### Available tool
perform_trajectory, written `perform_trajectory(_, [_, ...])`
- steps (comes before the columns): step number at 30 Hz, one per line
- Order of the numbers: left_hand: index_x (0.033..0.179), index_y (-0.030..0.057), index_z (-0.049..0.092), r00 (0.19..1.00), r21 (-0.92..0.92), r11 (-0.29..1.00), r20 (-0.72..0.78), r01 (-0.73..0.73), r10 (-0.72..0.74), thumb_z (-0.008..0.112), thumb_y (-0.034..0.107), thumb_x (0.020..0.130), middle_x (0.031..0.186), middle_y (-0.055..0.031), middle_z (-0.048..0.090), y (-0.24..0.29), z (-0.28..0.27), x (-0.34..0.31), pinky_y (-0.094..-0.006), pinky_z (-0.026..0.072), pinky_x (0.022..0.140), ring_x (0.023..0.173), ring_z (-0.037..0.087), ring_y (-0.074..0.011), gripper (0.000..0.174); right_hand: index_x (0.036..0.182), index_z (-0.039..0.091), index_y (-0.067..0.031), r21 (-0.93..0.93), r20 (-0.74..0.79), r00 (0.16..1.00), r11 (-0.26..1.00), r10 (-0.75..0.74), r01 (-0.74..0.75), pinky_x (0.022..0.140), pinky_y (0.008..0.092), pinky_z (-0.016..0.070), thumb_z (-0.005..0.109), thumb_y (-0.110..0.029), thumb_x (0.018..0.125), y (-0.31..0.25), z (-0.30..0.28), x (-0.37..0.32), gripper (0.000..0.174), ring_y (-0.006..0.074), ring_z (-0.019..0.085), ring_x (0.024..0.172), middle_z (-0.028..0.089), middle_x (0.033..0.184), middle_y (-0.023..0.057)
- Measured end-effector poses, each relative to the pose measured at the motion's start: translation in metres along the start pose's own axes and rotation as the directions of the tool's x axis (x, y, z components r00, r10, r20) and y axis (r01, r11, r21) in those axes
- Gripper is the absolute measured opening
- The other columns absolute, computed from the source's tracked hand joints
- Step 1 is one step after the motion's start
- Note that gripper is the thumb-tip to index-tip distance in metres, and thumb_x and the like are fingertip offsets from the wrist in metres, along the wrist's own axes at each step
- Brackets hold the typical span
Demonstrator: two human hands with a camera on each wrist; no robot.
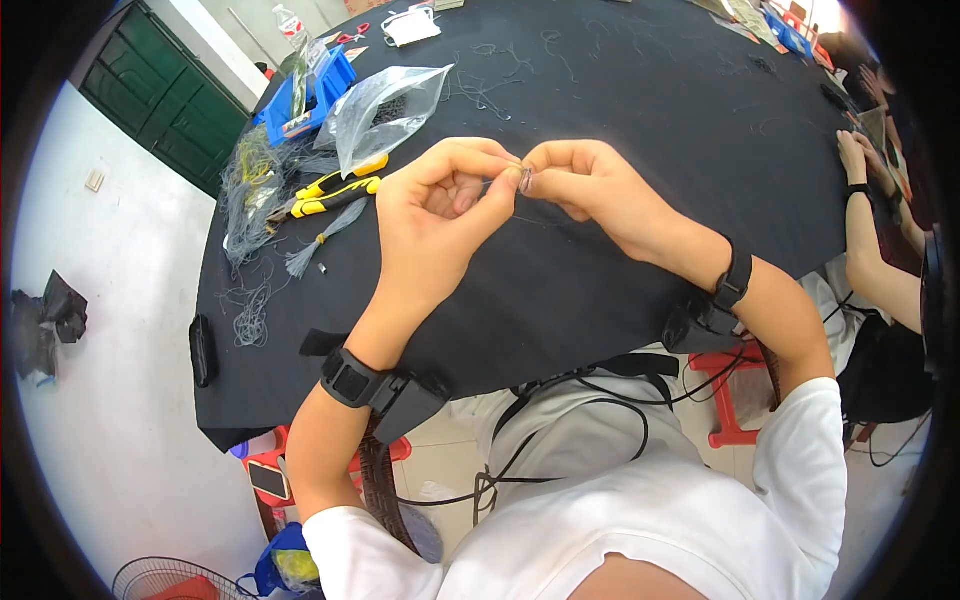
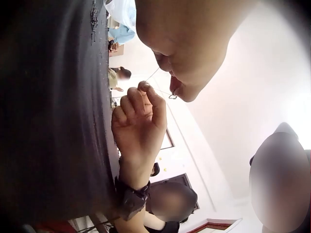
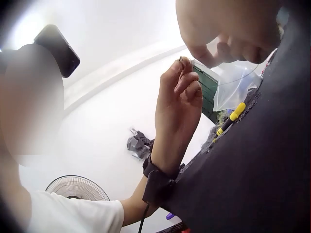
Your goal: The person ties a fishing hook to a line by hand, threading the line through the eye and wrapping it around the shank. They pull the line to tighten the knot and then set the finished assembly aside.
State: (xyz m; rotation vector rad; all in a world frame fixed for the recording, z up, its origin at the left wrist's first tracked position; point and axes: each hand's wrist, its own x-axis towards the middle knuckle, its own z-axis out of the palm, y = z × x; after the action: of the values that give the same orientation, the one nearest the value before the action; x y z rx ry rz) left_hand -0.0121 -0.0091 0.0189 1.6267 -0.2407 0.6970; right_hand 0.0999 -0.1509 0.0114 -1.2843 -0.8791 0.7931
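Over the worktop (image 1: pixel 560 290), a small metal loop (image 2: pixel 173 96), long axis unclear, is pinched by the left hand (image 1: pixel 425 215), thread (image 2: pixel 153 74) by the right hand (image 1: pixel 605 195) just beside it.

The left hand (image 1: pixel 425 220) and right hand (image 1: pixel 610 200) meet near the upper middle of the head view, thumbs and forefingers pinched, both forearms reaching up from the lower corners.

Small bent metal piece (image 2: pixel 172 96), pinched aloft, thin pale line (image 2: pixel 153 74), straight
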Motion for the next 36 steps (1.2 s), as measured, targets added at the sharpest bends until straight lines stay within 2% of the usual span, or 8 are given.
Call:
perform_trajectory(3, [0.090,-0.0059,0.062,0.998,-0.029,1.000,-0.058,0.008,-0.009,0.062,-0.006,0.080,0.082,0.0000,0.059,-0.005,0.001,0.001,-0.0141,0.0360,0.057,0.063,0.040,0.0007,0.010,0.086,0.062,-0.0025,0.041,0.013,0.998,0.997,0.062,-0.063,0.059,0.0180,0.0382,0.061,-0.014,0.081,0.002,0.006,-0.002,0.012,0.0022,0.050,0.068,0.061,0.077,-0.0008])
perform_trajectory(6, [0.089,-0.0055,0.063,0.988,-0.045,0.997,-0.140,0.061,-0.067,0.063,-0.005,0.080,0.080,0.0010,0.058,-0.004,0.005,0.001,-0.0139,0.0356,0.057,0.062,0.040,0.0014,0.009,0.082,0.059,-0.0035,0.043,0.016,0.999,0.998,-0.039,0.038,0.055,0.0173,0.0368,0.061,-0.010,0.080,0.008,0.013,-0.004,0.007,0.0019,0.049,0.062,0.060,0.072,-0.0013])
perform_trajectory(7, [0.089,-0.0054,0.063,0.986,-0.046,0.997,-0.152,0.067,-0.073,0.063,-0.005,0.080,0.079,0.0012,0.058,-0.005,0.004,0.001,-0.0137,0.0352,0.056,0.062,0.040,0.0016,0.009,0.078,0.055,-0.0042,-0.014,0.011,0.995,0.995,-0.097,0.097,0.049,0.0183,0.0327,0.061,-0.008,0.079,0.008,0.016,-0.006,0.007,0.0013,0.043,0.054,0.052,0.063,-0.0045])
perform_trajectory(13, [0.088,-0.0051,0.064,0.977,-0.073,0.994,-0.187,0.087,-0.099,0.064,-0.003,0.080,0.078,0.0015,0.058,-0.007,0.005,0.002,-0.0125,0.0331,0.054,0.060,0.039,0.0022,0.008,0.076,0.052,-0.0034,-0.412,0.021,0.932,0.846,-0.363,0.339,0.046,0.0240,0.0275,0.061,-0.007,0.078,0.003,0.022,-0.012,0.011,0.0039,0.030,0.051,0.033,0.055,-0.0054])
perform_trajectory(21, [0.084,-0.0035,0.065,0.981,-0.022,0.996,-0.177,0.082,-0.085,0.064,-0.004,0.079,0.085,-0.0006,0.061,-0.008,0.006,0.002,-0.0138,0.0301,0.052,0.059,0.036,0.0014,0.005,0.077,0.054,-0.0038,-0.502,0.021,0.883,0.759,-0.469,0.415,0.046,0.0240,0.0274,0.061,-0.004,0.077,-0.006,0.024,-0.017,0.008,0.0054,0.030,0.050,0.031,0.053,-0.0038])
perform_trajectory(24, [0.083,-0.0028,0.065,0.990,0.093,0.996,-0.138,0.015,-0.002,0.065,-0.004,0.078,0.086,-0.0006,0.062,-0.007,0.005,0.002,-0.0149,0.0300,0.051,0.059,0.034,0.0004,0.005,0.081,0.056,-0.0038,-0.521,0.002,0.844,0.720,-0.536,0.459,0.046,0.0231,0.0267,0.062,-0.005,0.078,-0.015,0.023,-0.018,0.007,0.0047,0.029,0.050,0.031,0.054,-0.0043])
perform_trajectory(28, [0.081,-0.0016,0.064,0.998,0.198,0.980,-0.070,0.011,0.003,0.065,-0.004,0.076,0.086,-0.0005,0.062,-0.002,0.005,0.000,-0.0156,0.0304,0.052,0.059,0.034,-0.0004,0.006,0.084,0.058,-0.0039,-0.559,-0.045,0.801,0.680,-0.597,0.475,0.047,0.0215,0.0256,0.062,-0.006,0.079,-0.027,0.014,-0.018,0.007,0.0036,0.028,0.051,0.031,0.056,-0.0052])
perform_trajectory(36, [0.081,-0.0007,0.064,0.998,0.195,0.981,0.060,0.007,-0.019,0.066,-0.008,0.073,0.089,-0.0015,0.062,0.007,0.010,-0.004,-0.0151,0.0331,0.054,0.061,0.038,-0.0007,0.011,0.086,0.060,-0.0020,-0.456,-0.112,0.832,0.773,-0.543,0.442,0.048,0.0202,0.0248,0.063,-0.010,0.081,-0.026,0.000,-0.008,0.010,0.0013,0.029,0.053,0.032,0.058,-0.0074])
